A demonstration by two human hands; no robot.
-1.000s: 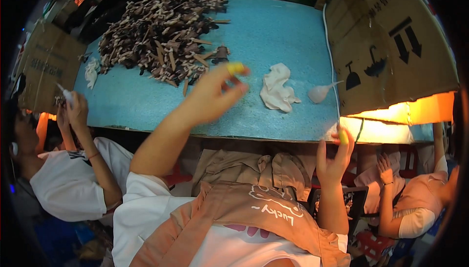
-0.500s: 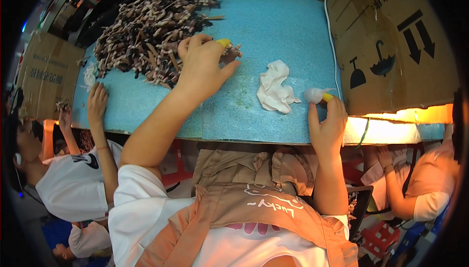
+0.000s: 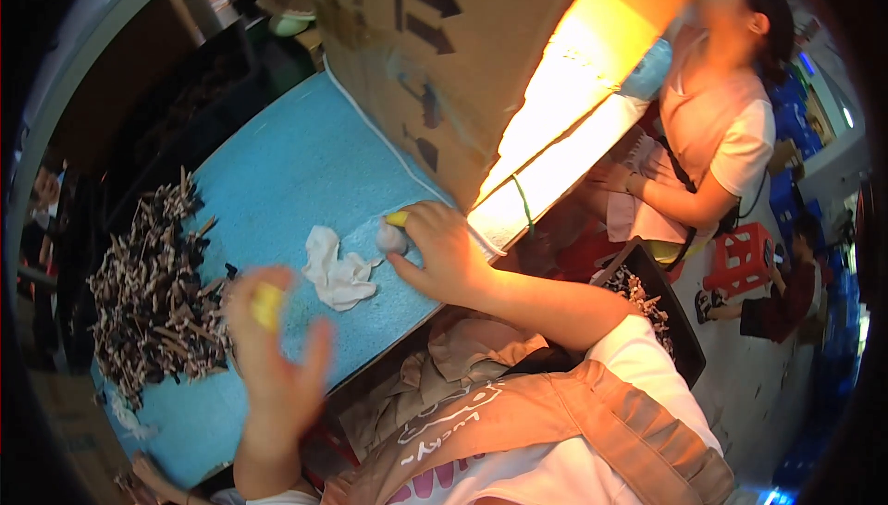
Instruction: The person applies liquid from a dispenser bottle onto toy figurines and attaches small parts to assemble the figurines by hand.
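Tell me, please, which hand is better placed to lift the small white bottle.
Probably the right hand: its thumb and a finger are on the small white bottle. The left hand, blurred, is farther away, near the pile of small pieces, with a crumpled white wad between.

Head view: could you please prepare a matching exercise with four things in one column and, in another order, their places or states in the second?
Column one
1. small bottle
2. crumpled cloth
3. left hand
4. cardboard box

Column two
A. brown, marked with dark arrows
B. between thumb and finger of the right hand
C. blurred, with a yellow cover on one finger
D. white, lying on the blue tabletop

Right pairs: 1-B, 2-D, 3-C, 4-A
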